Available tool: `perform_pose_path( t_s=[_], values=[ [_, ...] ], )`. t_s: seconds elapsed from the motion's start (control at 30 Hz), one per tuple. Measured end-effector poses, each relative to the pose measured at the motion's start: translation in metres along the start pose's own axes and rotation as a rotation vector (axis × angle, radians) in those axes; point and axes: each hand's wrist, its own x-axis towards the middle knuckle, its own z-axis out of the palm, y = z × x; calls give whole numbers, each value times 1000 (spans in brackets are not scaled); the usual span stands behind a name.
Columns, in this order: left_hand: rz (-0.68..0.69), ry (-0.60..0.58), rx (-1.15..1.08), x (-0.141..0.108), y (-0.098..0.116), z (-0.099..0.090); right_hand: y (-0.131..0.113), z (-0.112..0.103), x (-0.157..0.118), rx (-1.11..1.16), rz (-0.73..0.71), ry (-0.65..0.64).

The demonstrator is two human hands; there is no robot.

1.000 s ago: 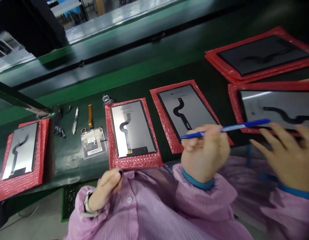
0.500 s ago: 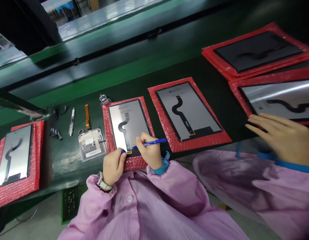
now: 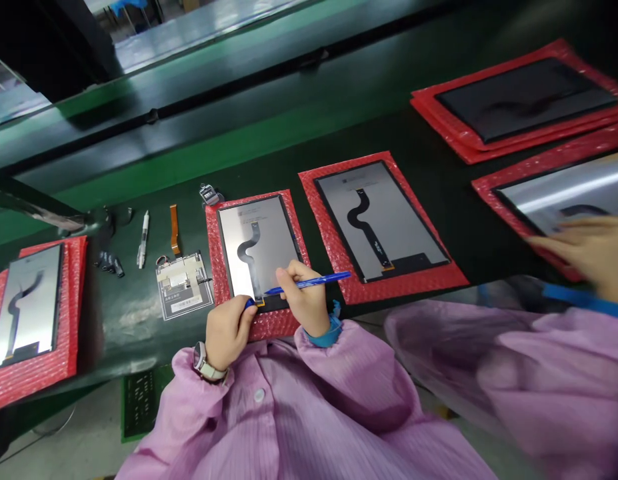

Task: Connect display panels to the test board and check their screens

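Just below the centre of the frame, the right hand (image 3: pixel 309 301) pinches a blue pen (image 3: pixel 316 283), its tip at the lower edge of the gray panel (image 3: pixel 269 250) on red bubble wrap (image 3: pixel 217 257). The left hand (image 3: pixel 227 332), lower centre-left, grips a small blue cap (image 3: pixel 249 303) beside that edge. A circuit board (image 3: pixel 185 287) lies left of the panel

your single head-worn camera faces forward and down, viewing the green bench (image 3: pixel 131 337) from above, within arm's reach.
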Motion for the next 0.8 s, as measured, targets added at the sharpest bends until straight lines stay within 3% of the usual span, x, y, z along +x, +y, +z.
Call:
perform_pose_path(
  t_s=[0.2, 0.5, 0.63, 0.8],
  values=[
    [70, 32, -52, -1, 1, 0, -4, -8, -3, 325, 116, -243],
    [149, 34, 51, -8, 3, 7, 9, -12, -13, 327, 92, -272],
    [235, 75, 112, -9, 4, 11, 15, -14, -17, 225, 45, -372],
    [368, 133, 151, -12, 3, 20, 28, -9, -22, -45, -164, -434]
  ],
)
